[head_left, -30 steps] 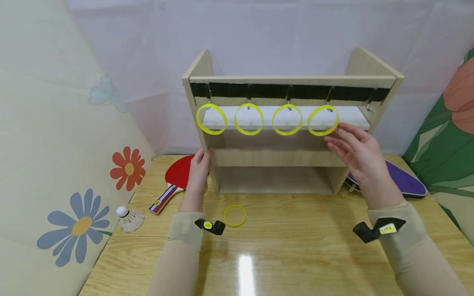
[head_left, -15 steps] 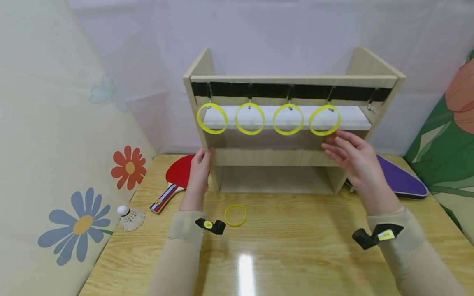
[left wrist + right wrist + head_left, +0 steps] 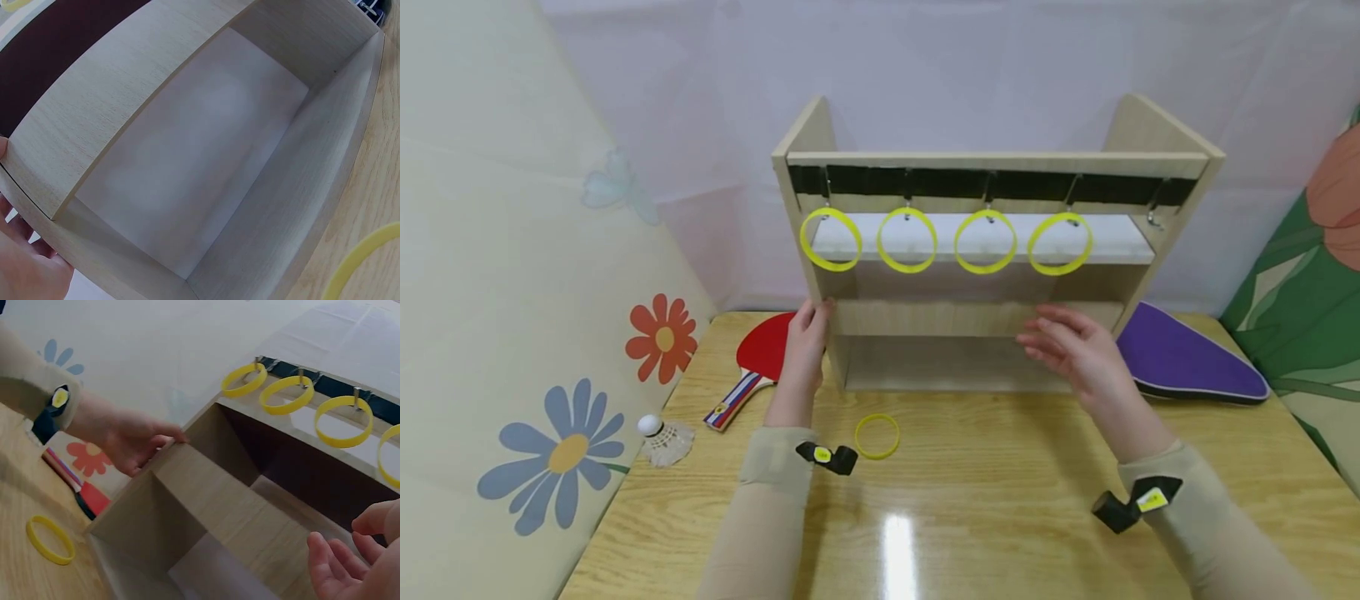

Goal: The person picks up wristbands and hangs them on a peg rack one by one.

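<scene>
My left hand (image 3: 806, 343) grips the left side panel of a small wooden shelf (image 3: 947, 319); the left wrist view shows the thumb in front and the fingers behind the board. My right hand (image 3: 1078, 350), fingers loosely bent and holding nothing, is in front of the shelf's lower right part. Several yellow rings hang from hooks on the black strip (image 3: 951, 182) along the top, the nearest to that hand being the right-hand ring (image 3: 1060, 271). At the far right a hook (image 3: 1153, 218) carries no ring. Another yellow ring (image 3: 877, 457) lies flat on the table.
A red table tennis bat (image 3: 763, 348) lies left of the shelf, partly behind my left hand. Nearer the table's left edge sits a shuttlecock (image 3: 664, 442). On the right lies a purple case (image 3: 1187, 358). Cloth walls stand behind and at both sides.
My right hand has come away from the right-hand hanging ring, moving down and to the left. My left hand keeps its hold on the shelf. The rings hang as before.
</scene>
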Demonstrator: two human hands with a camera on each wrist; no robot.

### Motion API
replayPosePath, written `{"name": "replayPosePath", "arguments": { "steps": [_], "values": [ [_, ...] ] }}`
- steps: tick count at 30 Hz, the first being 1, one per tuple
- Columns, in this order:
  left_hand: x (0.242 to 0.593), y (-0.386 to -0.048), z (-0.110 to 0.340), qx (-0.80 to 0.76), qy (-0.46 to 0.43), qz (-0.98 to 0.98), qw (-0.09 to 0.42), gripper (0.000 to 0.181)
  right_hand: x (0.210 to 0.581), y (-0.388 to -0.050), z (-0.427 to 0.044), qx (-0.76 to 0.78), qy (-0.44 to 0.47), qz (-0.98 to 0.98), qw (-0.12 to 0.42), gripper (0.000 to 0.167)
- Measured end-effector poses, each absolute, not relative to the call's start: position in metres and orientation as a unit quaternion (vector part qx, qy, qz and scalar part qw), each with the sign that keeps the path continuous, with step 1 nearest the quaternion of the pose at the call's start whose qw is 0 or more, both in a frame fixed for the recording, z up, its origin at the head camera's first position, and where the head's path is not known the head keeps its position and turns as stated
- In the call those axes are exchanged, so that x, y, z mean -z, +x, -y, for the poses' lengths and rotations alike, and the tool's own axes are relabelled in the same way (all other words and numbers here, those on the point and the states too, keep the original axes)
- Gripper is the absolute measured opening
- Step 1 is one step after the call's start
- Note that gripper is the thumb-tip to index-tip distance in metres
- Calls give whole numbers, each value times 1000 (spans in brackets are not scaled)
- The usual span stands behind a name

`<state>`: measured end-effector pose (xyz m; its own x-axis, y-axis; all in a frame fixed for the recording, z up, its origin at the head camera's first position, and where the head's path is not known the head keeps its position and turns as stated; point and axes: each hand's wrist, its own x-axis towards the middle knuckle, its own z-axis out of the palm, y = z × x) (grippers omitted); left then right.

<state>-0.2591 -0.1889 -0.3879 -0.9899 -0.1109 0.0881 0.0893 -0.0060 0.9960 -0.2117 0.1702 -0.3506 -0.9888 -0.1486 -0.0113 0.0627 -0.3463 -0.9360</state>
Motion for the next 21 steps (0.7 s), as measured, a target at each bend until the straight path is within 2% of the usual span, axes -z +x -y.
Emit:
{"name": "replayPosePath", "arguments": {
  "steps": [4, 11, 17, 21],
  "values": [
    [388, -260, 189, 707, 10, 703, 70, 47, 364, -210, -160, 799, -47, -595, 74, 29],
    [389, -260, 189, 710, 10, 701, 69, 47, 383, -206, -142, 779, -48, -618, 94, 27],
    [389, -260, 188, 707, 12, 703, 75, 46, 394, -203, -128, 761, -40, -637, 117, 40],
    [389, -260, 188, 706, 13, 704, 77, 46, 402, -202, -120, 757, -44, -639, 130, 43]
  ]
}}
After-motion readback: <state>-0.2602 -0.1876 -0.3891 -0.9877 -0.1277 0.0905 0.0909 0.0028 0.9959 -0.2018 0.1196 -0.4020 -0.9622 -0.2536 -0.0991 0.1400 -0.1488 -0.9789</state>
